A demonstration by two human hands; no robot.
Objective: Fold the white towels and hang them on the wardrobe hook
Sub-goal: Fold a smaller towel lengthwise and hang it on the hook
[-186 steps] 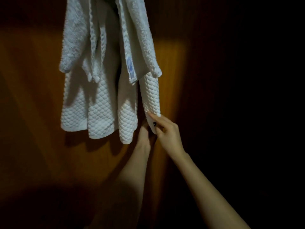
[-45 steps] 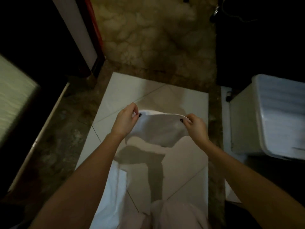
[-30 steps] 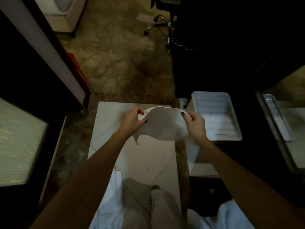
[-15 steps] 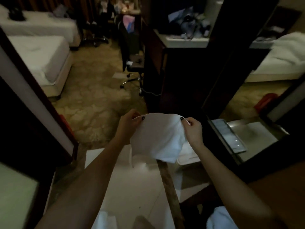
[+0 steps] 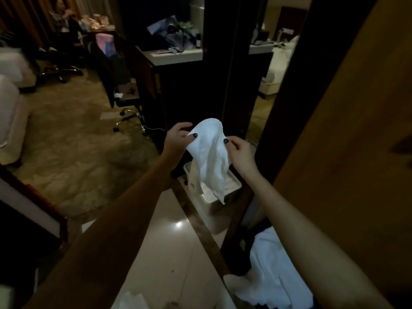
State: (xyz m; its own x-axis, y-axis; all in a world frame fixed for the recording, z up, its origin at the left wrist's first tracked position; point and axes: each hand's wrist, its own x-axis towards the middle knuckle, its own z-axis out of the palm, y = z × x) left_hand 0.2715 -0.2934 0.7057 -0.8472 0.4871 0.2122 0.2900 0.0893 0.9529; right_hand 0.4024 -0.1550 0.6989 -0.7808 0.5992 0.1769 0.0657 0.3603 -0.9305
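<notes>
Pinched in the left grip [image 5: 177,141] is one upper edge of a small white towel [image 5: 210,157]; the other edge is pinched by the right grip [image 5: 240,152], so both grips are clamped on the cloth. From the head view, the towel is seen held in mid-air in front of the person, bunched at the top, with its lower corner hanging above a white bin [image 5: 231,190] on the floor. A wooden wardrobe door [image 5: 345,152] is seen at the right. More white cloth [image 5: 274,275] is heaped at the lower right. Further back, a swivel chair [image 5: 127,101] and a cluttered surface [image 5: 176,55] are visible.
</notes>
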